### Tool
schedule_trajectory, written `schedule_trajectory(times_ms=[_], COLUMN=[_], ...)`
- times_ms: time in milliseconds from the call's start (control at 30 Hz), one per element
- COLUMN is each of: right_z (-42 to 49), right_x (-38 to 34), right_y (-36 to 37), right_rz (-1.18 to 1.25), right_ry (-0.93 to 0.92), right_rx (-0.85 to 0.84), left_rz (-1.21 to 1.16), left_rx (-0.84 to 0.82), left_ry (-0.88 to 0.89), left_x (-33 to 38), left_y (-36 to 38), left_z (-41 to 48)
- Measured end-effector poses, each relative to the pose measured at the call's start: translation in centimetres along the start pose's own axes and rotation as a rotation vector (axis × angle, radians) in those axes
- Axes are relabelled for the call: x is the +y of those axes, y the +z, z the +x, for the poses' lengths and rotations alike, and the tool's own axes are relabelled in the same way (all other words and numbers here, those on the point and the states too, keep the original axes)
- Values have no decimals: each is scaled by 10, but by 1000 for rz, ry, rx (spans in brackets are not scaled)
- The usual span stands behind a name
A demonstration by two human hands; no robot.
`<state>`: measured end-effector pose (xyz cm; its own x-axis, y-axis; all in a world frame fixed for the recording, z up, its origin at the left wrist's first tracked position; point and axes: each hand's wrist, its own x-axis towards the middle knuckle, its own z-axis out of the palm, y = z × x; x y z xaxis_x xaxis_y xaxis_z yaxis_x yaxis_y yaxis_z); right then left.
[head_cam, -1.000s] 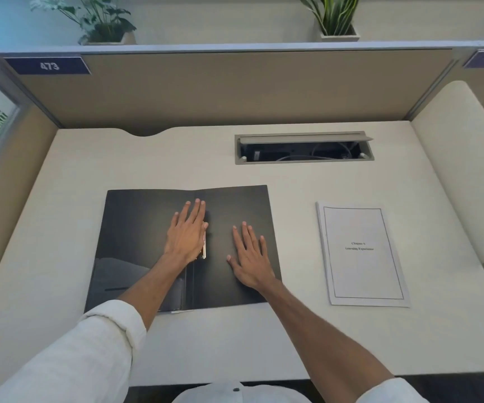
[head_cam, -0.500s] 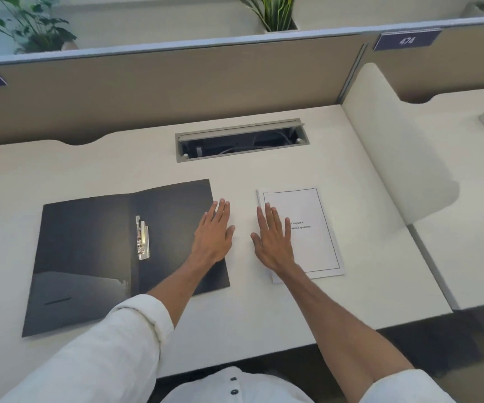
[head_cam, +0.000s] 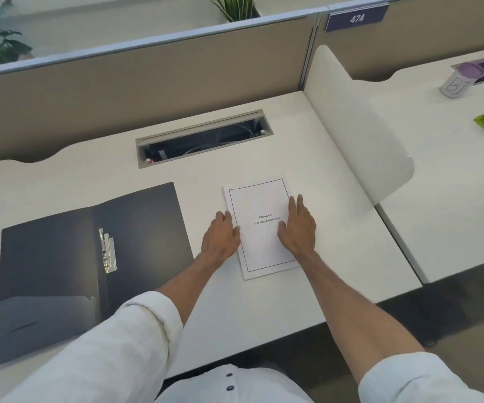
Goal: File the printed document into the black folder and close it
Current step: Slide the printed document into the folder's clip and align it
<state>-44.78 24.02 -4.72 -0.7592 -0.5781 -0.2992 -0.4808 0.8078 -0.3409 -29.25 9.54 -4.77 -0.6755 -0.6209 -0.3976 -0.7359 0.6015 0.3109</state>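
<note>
Document (head_cam: 261,228): thin, floppy, light; you would lift by its side edges.
Left hand (head_cam: 220,237): open, at left edge.
Right hand (head_cam: 297,228): open, flat on page.

Black folder (head_cam: 89,269) is lying open and flat on the white desk (head_cam: 264,309), both dark panels facing up, a silver metal clip (head_cam: 107,250) sitting along the spine fold and a pocket flap showing at the near end of the left panel. Printed document (head_cam: 259,228) is lying face up just to the folder's right, apart from it, a white stack with a thin black border and the centred title "Chapter 6 Learning Experience", its long sides running away from the viewer and slightly skewed.
</note>
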Motion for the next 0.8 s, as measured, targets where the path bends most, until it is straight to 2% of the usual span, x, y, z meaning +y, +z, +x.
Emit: schedule_trajectory(times_ms=[167, 433, 800], right_z=[8, 29, 22], right_x=[6, 6, 7], right_y=[-2, -11, -15], right_rz=[92, 415, 414], right_ry=[214, 370, 243], right_rx=[78, 15, -23], left_rz=[-43, -104, -153], left_rx=[5, 1, -59], left_ry=[-40, -106, -77], left_x=[11, 17, 9], left_y=[7, 8, -2], left_z=[4, 7, 5])
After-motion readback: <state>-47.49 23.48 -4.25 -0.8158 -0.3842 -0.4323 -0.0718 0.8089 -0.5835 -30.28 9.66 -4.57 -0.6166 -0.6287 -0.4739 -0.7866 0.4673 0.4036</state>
